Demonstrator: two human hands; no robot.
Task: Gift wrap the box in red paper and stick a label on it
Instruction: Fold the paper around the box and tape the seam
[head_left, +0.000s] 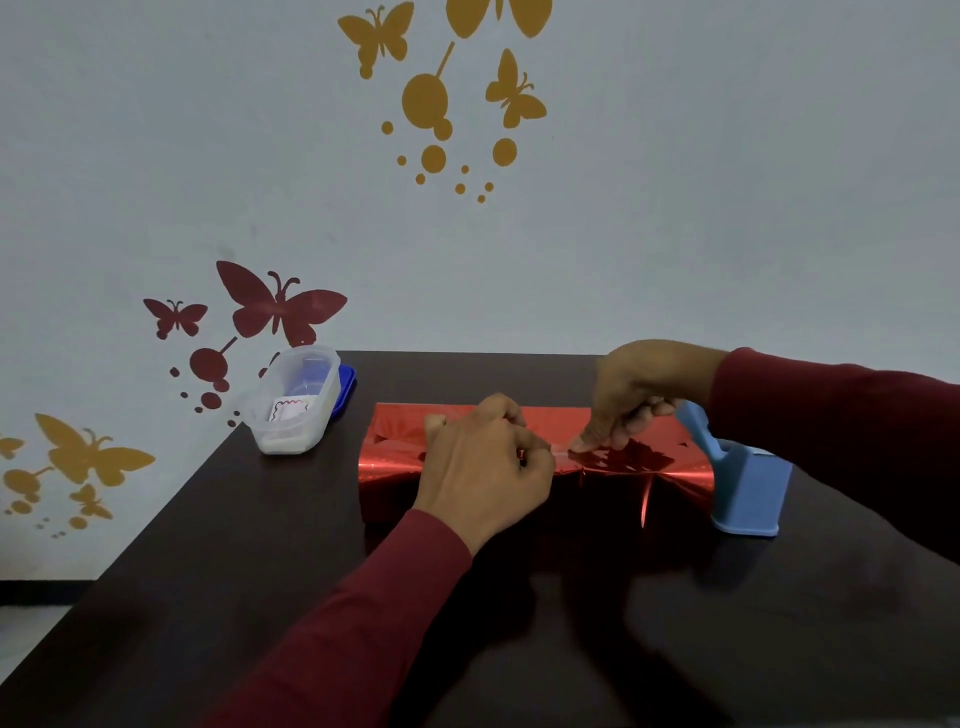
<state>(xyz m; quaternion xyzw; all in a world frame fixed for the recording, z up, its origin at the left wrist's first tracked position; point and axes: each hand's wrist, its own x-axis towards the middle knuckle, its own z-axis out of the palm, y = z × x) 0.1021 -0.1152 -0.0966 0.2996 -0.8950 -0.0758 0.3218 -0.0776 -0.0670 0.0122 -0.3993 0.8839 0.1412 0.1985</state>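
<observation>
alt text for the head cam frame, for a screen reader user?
Both hands work on top of a box wrapped in shiny red paper on a dark table: the left hand and right hand pinch a strip of clear tape. A blue tape dispenser stands at right, a clear plastic tub at left.

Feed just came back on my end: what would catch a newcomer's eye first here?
The shiny red wrapped box at the centre of the dark table, with the left hand and right hand pinching a strip of clear tape on top. A blue tape dispenser stands right of it, a clear plastic container at the far left.
</observation>
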